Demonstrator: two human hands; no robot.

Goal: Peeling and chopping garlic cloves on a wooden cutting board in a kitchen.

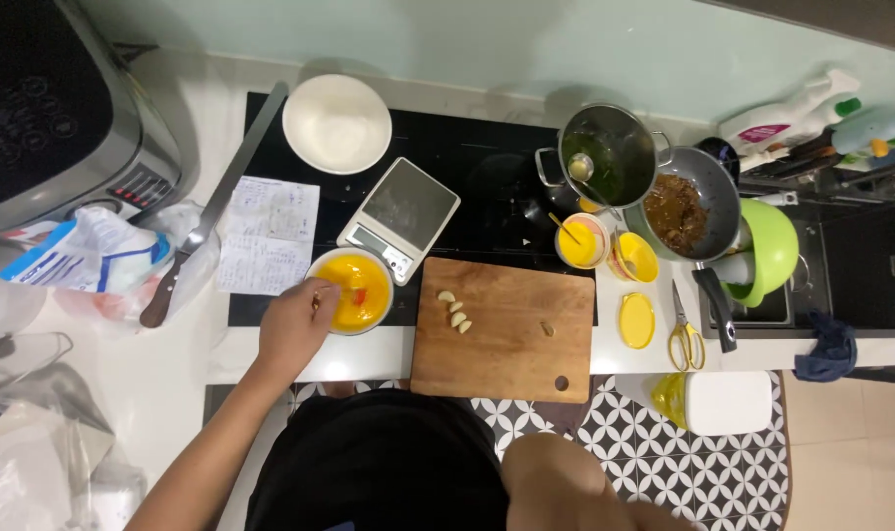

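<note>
Left hand [295,323], lower-left centre of frame: fingers closed on a thin utensil, kind unclear, dipping rightward into the small white bowl of yellow liquid [352,291] just right of it, beside the rectangular wooden cutting board [502,329]. Right hand not visible.

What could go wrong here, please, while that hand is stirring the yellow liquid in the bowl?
The bowl of yellow liquid sits near the counter edge, and only the left hand is on it, so it might slide or slop. Splashes could reach the handwritten paper or kitchen scale beside it.
</note>
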